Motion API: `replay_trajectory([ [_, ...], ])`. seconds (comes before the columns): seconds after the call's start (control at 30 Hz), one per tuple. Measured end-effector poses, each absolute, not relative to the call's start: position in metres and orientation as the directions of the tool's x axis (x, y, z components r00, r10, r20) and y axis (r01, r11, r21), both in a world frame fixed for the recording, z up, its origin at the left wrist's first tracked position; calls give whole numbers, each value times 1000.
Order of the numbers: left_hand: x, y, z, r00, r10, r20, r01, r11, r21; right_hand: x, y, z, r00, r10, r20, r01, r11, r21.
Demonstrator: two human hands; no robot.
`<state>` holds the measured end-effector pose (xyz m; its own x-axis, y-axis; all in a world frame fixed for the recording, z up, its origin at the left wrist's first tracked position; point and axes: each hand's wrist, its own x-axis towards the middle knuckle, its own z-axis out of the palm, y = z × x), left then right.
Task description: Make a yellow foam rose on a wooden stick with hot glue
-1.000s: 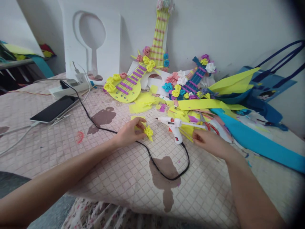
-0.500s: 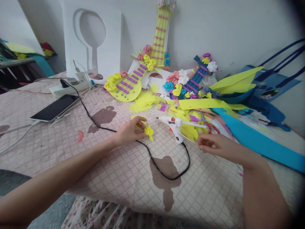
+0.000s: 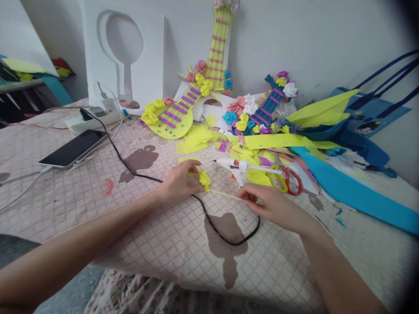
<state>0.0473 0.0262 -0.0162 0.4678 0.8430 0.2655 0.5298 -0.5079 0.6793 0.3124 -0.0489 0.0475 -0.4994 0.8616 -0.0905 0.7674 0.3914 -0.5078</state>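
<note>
Between the thumb and fingers of my left hand (image 3: pixel 181 182) is a yellow paper flower (image 3: pixel 204 179), held just above the table. My right hand (image 3: pixel 262 200) pinches one end of a thin pale stick (image 3: pixel 225 194). The stick's far end reaches the lower edge of the flower; whether it touches, I cannot tell. Behind my right hand lies a white glue gun (image 3: pixel 235 165), its handle partly hidden by my fingers. The gun's black cord (image 3: pixel 209 218) loops across the table below both hands.
Red-handled scissors (image 3: pixel 293 179) and yellow paper scraps (image 3: pixel 196 137) lie beyond the hands. Paper guitars, one yellow (image 3: pixel 178 120) and one blue (image 3: pixel 266 109), rest at the back. A phone (image 3: pixel 73 148) and power strip (image 3: pixel 98 120) are at left; a blue paper strip (image 3: pixel 353 192) runs right.
My right hand has moved left, bringing the pale stick's far end to the flower and covering part of the glue gun's handle. The red scissors handles now show more. My left hand keeps the flower.
</note>
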Motion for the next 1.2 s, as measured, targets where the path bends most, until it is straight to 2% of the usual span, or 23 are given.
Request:
replay_trajectory([
  [0.1, 49, 24, -16, 469, 839, 275, 554, -522, 648, 305, -49, 42, -510, 860, -11, 757, 442, -480],
  [0.23, 53, 22, -17, 469, 826, 313, 578, -555, 598, 301, -49, 39, -540, 841, 8, 747, 484, -457],
  [0.63, 55, 21, -16, 453, 839, 303, 506, -521, 688, 296, -49, 36, -521, 852, 56, 756, 490, -434],
  [0.77, 52, 23, -15, 494, 815, 304, 510, -554, 657, 296, -47, 30, -513, 851, 112, 757, 510, -407],
  [0.93, 47, 25, -11, 510, 811, 286, 559, -566, 606, 295, -46, 27, -512, 851, 116, 763, 513, -393],
  [1.2, 45, 27, -10, 516, 807, 288, 555, -571, 605, 292, -46, 22, -506, 848, 160, 779, 528, -338],
])
